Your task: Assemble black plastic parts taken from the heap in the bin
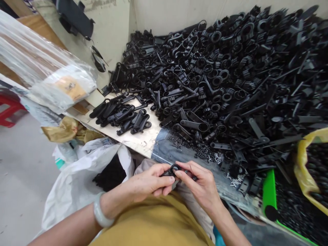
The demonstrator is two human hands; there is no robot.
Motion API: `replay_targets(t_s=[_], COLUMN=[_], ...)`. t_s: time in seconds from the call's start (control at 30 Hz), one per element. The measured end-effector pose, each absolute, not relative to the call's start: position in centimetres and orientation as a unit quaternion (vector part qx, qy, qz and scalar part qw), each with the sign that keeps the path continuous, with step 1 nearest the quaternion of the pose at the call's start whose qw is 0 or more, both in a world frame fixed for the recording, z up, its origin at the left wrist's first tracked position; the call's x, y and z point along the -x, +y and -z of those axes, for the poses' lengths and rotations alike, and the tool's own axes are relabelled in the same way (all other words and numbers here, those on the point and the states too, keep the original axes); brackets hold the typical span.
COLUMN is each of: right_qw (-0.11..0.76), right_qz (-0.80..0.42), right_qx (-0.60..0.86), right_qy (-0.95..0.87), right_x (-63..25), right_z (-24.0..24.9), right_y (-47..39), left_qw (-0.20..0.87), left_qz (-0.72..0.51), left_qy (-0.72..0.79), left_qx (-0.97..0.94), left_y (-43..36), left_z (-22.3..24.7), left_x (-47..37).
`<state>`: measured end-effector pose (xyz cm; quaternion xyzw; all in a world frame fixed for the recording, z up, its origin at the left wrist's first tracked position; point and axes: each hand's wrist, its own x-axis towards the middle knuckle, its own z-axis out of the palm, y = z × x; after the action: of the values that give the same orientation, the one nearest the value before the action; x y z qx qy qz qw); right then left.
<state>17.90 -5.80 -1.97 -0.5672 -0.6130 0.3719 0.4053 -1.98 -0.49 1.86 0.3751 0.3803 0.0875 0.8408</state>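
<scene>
Between both hands, just off the table's front edge, is a small black plastic part (169, 171), long and narrow with a rounded end. My left hand (151, 181) grips one end of it, thumb on top and fingers curled below. With thumb and forefinger, my right hand (201, 181) pinches the other end. The fingers cover much of the part, so its details are hard to make out. Beyond the hands lie tiny black pieces (176, 140) and small silver screws or pins (217, 158) on the table edge.
A large heap of black plastic parts (217, 68) covers the table. A smaller group of similar long parts (123, 114) lies at left. Below it hangs a white sack (69, 191) with black contents. A green-edged bin (268, 191) and a yellow bag (301, 164) stand at right.
</scene>
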Motion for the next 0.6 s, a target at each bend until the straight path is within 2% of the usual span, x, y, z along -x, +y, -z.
replay_targets(t_s=[0.2,0.47,0.53,0.6], right_qw=[0.421,0.43,0.431,0.431], right_qz=[-0.428,-0.404,-0.387,-0.367], right_qx=[0.575,0.577,0.574,0.579], right_qy=[-0.556,-0.564,-0.579,-0.586], right_x=[-17.5,-17.0,-17.3,-18.0], right_z=[2.2,2.1,1.8,1.5], right_y=[-5.7,-6.2,-6.4,-6.5], left_qw=[0.823,0.823,0.797,0.724], left_qz=[-0.082,-0.077,-0.075,-0.098], left_qy=[0.401,0.405,0.401,0.42], left_qx=[-0.394,-0.39,-0.445,-0.538], left_y=[-0.9,-1.4,-1.2,-0.4], left_z=[-1.7,-1.6,-1.8,-2.0], left_x=[1.8,2.3,2.8,3.2])
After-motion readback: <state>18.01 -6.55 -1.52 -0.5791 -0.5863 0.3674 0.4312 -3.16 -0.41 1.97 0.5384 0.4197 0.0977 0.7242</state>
